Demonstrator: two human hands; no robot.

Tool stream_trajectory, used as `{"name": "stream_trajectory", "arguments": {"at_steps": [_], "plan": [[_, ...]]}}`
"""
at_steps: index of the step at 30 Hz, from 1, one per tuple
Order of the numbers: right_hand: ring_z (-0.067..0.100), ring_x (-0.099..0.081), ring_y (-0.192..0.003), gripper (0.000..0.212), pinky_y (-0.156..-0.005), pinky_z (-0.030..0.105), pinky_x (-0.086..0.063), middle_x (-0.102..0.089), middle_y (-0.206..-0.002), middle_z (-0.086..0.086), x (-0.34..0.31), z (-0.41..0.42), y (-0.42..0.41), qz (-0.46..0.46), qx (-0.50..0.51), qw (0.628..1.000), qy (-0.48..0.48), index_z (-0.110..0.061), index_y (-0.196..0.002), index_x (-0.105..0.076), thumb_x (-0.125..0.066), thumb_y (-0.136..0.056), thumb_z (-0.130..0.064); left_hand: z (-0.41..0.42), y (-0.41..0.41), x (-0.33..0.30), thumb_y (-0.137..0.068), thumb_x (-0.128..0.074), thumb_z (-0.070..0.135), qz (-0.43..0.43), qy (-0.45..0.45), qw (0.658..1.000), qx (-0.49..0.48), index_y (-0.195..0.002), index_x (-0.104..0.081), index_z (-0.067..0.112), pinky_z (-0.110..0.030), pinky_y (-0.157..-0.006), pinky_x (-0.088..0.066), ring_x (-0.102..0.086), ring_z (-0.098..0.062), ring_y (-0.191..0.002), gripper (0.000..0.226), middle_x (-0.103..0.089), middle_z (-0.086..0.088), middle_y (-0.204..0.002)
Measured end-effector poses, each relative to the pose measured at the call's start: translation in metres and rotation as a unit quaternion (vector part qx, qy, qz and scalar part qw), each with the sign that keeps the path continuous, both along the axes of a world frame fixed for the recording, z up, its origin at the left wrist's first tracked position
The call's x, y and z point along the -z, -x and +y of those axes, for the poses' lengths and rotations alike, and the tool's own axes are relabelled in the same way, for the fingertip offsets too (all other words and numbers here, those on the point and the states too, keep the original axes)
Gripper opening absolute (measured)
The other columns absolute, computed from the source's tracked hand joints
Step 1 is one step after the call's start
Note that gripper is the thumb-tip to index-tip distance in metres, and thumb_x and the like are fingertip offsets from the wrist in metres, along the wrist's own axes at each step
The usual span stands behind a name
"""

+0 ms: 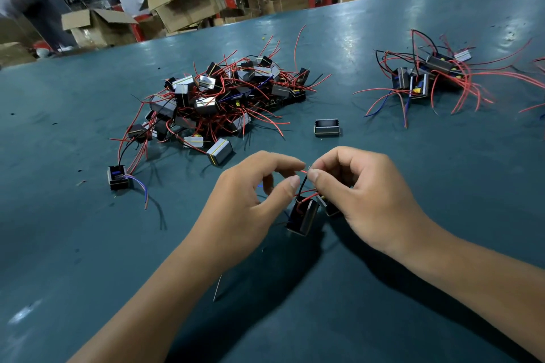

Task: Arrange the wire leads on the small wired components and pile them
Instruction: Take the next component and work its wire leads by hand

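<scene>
left hand (250, 186) and right hand (362, 186) each pinch a wire lead (302, 184) of a component (302, 216) hanging above the counter (88, 244).

Two bare forearms reached into view from the bottom edge, one from the lower left corner and one from the right side. No sleeve, glove, watch, ring or band showed on either; each arm was uncovered from the frame edge to the fingertips. The left hand (250, 200) had short, plainly trimmed nails, the thumbnail and one fingernail facing the camera and unpainted. The right hand (368, 200) showed its back, with knuckles in a rounded row and one short, unpainted thumbnail visible at its left side. Both wrists were slim and smooth, with faint creases where they met the hands. No other part of the person appeared.
</scene>
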State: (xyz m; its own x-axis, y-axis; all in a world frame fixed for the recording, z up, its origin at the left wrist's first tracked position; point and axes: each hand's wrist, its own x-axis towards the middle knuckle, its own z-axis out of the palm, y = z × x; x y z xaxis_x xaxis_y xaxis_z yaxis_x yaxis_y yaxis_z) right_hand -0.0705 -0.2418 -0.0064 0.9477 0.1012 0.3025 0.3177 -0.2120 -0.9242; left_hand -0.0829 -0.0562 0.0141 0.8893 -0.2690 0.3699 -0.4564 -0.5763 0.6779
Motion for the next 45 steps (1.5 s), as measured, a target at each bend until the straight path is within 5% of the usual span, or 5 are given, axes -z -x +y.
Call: {"name": "stream_trajectory", "arguments": {"at_steps": [7,16,24,32,45], "plan": [[0.011,-0.058,-0.056,0.013,-0.058,0.041,-0.052,-0.068,-0.062,-0.001,-0.002,-0.001,0.001,0.008,-0.016,1.000,0.022,-0.023,-0.076,-0.071,-0.070,-0.089,-0.018,0.005,-0.010,0.008,-0.092,-0.071,0.031,0.094,0.070,0.993,0.033,-0.092,-0.074,0.031,-0.014,-0.057,-0.035,-0.045,-0.002,-0.058,0.003,-0.067,0.013,-0.072],[-0.001,-0.056,-0.051,0.014,-0.053,0.011,-0.041,-0.066,-0.058,-0.013,-0.003,-0.007,-0.004,-0.002,-0.026,0.995,0.095,-0.026,-0.075,-0.069,-0.071,-0.088,-0.021,0.013,-0.015,0.008,-0.091,-0.069,0.032,0.078,0.014,0.996,0.034,-0.084,-0.068,0.026,-0.012,-0.052,-0.029,-0.038,-0.002,-0.051,0.009,-0.055,0.011,-0.065],[0.011,-0.065,-0.070,0.009,-0.063,0.020,-0.048,-0.069,-0.080,-0.010,-0.012,-0.017,-0.011,-0.058,-0.007,0.993,0.102,-0.025,-0.084,-0.063,-0.070,-0.088,-0.021,0.024,-0.015,-0.002,-0.083,-0.062,0.021,0.110,0.054,0.992,0.026,-0.084,-0.069,0.029,-0.018,-0.055,-0.034,-0.042,-0.008,-0.060,0.011,-0.058,0.020,-0.065],[0.021,-0.059,-0.091,0.016,-0.077,0.038,-0.047,-0.064,-0.094,0.001,-0.023,-0.022,-0.006,-0.241,-0.098,0.953,0.157,-0.010,-0.089,-0.063,-0.054,-0.093,-0.023,0.021,-0.009,-0.006,-0.081,-0.083,0.021,0.076,-0.004,0.992,0.097,-0.090,-0.073,0.025,-0.010,-0.067,-0.035,-0.047,-0.004,-0.072,0.014,-0.062,0.014,-0.080],[0.027,-0.058,-0.106,0.014,-0.095,0.029,-0.044,-0.066,-0.116,0.005,-0.024,-0.030,-0.017,-0.354,-0.154,0.847,0.367,-0.010,-0.080,-0.072,-0.068,-0.090,-0.020,0.011,-0.008,0.000,-0.086,-0.078,0.026,0.062,-0.024,0.991,0.119,-0.083,-0.072,0.027,-0.046,-0.069,-0.043,-0.051,-0.026,-0.072,0.007,-0.063,0.004,-0.083]]}}
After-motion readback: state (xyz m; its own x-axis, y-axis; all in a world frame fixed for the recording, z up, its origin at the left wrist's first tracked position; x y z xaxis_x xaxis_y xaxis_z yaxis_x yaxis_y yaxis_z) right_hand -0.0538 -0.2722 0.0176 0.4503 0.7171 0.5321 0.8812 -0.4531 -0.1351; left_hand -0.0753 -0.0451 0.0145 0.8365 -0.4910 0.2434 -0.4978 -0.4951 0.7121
